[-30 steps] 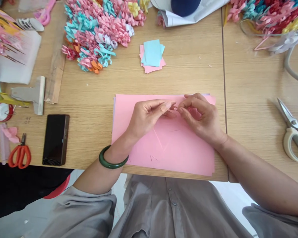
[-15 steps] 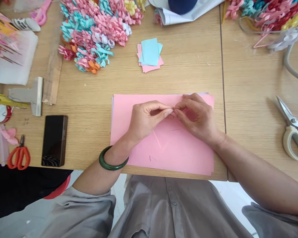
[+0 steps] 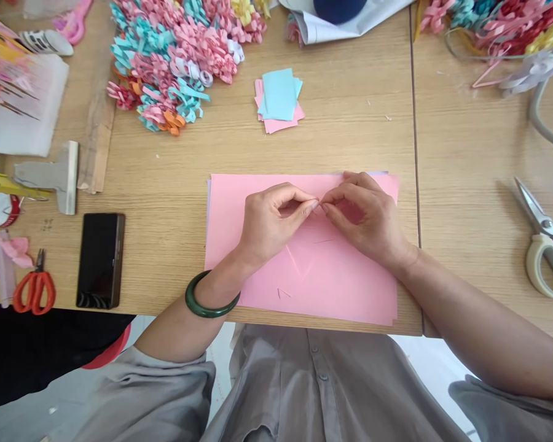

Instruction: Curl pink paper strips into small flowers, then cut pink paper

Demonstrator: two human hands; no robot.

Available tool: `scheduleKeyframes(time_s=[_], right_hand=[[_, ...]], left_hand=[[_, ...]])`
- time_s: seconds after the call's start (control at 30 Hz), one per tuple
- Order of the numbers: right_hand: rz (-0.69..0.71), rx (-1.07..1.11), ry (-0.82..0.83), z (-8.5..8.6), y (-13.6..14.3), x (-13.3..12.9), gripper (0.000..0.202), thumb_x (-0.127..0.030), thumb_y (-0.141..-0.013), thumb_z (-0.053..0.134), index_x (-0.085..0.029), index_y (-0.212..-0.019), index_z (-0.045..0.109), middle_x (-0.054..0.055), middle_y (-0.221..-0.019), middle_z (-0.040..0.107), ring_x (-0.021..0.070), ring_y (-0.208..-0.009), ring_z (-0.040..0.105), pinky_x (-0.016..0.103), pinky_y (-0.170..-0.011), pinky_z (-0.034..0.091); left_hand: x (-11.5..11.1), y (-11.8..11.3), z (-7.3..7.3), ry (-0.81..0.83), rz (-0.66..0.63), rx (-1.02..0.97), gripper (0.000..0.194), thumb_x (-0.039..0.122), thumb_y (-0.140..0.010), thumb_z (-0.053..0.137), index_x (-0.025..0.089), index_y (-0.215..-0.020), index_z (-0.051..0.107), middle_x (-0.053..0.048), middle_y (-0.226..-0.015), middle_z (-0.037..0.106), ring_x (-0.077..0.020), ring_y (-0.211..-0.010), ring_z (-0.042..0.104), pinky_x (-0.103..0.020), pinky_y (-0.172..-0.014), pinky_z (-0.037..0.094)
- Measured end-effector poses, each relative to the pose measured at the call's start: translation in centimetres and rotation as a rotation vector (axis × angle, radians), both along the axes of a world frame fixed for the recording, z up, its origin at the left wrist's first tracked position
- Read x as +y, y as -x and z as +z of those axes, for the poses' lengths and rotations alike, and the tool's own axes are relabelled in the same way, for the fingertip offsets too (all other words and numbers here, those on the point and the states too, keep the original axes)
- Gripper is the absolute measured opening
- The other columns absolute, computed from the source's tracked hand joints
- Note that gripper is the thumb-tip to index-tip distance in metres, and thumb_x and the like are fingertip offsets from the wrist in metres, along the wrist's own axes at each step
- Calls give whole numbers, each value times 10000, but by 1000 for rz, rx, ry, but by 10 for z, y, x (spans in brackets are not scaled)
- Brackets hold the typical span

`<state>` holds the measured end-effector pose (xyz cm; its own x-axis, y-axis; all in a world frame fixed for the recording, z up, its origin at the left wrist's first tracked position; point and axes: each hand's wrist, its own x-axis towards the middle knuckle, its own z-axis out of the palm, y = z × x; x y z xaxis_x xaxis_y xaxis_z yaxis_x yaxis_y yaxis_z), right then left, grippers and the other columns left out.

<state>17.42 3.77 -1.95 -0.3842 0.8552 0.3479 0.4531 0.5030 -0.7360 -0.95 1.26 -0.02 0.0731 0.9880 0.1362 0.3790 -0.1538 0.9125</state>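
Observation:
Pink paper sheets lie stacked on the table in front of me, with a lilac edge showing beneath. Over their upper middle, my left hand pinches thumb and forefinger together. My right hand pinches the same way, its fingertips close against the left ones. Whatever is between the fingertips is too small to make out. Below the hands, thin pink slivers and fine V-shaped lines show on the top sheet. A green bangle circles my left wrist.
Blue and pink paper squares lie beyond the sheets. Curled paper pieces are heaped at the back left. A phone, red-handled scissors and a metal clip are left; cream-handled scissors lie right.
Both hands stay pinched close together over the pink sheets. The fingertips have shifted very slightly left; the rest looks the same.

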Motion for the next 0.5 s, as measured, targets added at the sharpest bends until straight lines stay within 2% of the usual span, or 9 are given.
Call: scheduleKeyframes(time_s=[0.1,0.23,0.37,0.5], right_hand=[[-2,1,-8,1,0,0,78,-232,-873,651,-247,-796,648,9,-725,641,204,-816,619,445,-911,545],[-16,25,-33,3,0,0,88,-204,-867,647,-251,-793,641,-1,-719,643,199,-799,618,500,-1038,500],[-33,26,-31,4,0,0,106,-188,-868,637,-257,-787,634,1,-727,648,199,-784,623,512,-1042,498],[-23,27,-19,3,0,0,88,-220,-873,641,-255,-792,639,3,-718,642,203,-798,627,509,-1044,494]], left_hand=[[0,0,1,2,-12,6,84,222,-856,692,177,-807,743,-23,-789,764,-147,-747,722,-257,-727,586],[1,1,2,80,-22,-92,113,272,-873,689,191,-861,767,-28,-849,783,-152,-768,739,-259,-755,600],[3,2,3,129,-29,-113,230,378,-908,644,197,-871,781,-47,-856,789,-172,-799,750,-283,-772,609],[2,2,1,70,-53,-98,147,326,-848,720,206,-900,788,-41,-903,788,-171,-830,743,-285,-774,610]])
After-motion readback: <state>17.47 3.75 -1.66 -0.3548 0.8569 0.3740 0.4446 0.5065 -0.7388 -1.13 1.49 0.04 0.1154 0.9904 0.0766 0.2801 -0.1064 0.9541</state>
